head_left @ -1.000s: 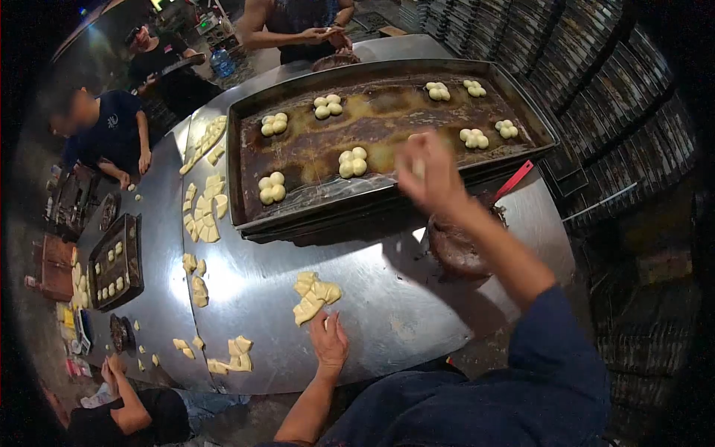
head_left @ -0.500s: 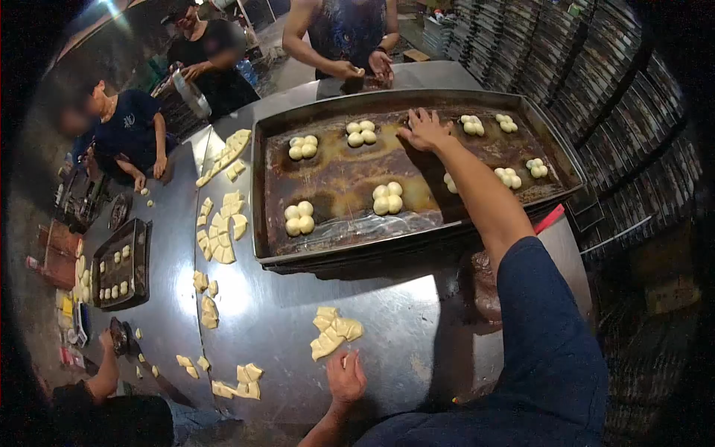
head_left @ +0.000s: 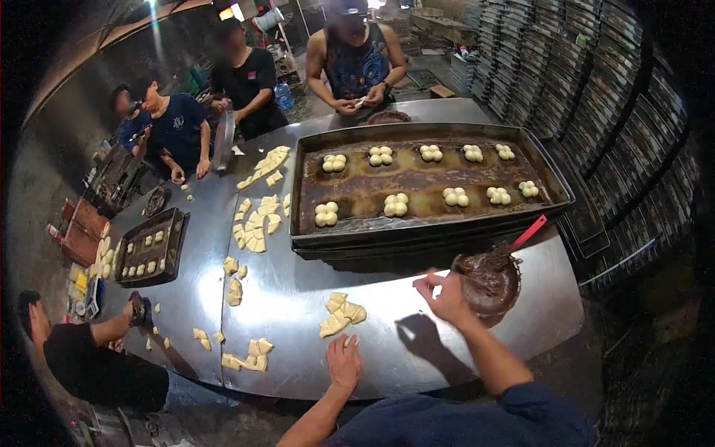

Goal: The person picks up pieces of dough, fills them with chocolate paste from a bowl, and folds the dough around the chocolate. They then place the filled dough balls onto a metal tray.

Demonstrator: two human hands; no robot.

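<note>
Dressed in a dark navy-blue shirt [head_left: 454, 423], plain and lightly creased where visible, cut with a short, loose right sleeve [head_left: 547, 402]; bare along both forearms [head_left: 495, 357] down to the hands [head_left: 345, 363].

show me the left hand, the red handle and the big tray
Left hand [head_left: 344, 366], head view: back of the hand.
Red handle [head_left: 529, 233], head view: middle of its length.
Big tray [head_left: 426, 179], head view: bare patch of its floor.

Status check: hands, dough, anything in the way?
Left hand by cut dough, right hand beside brown paste bowl; grips unclear. Ten dough clusters on the large tray. Bowl close to right hand; no other obstruction seen.
</note>
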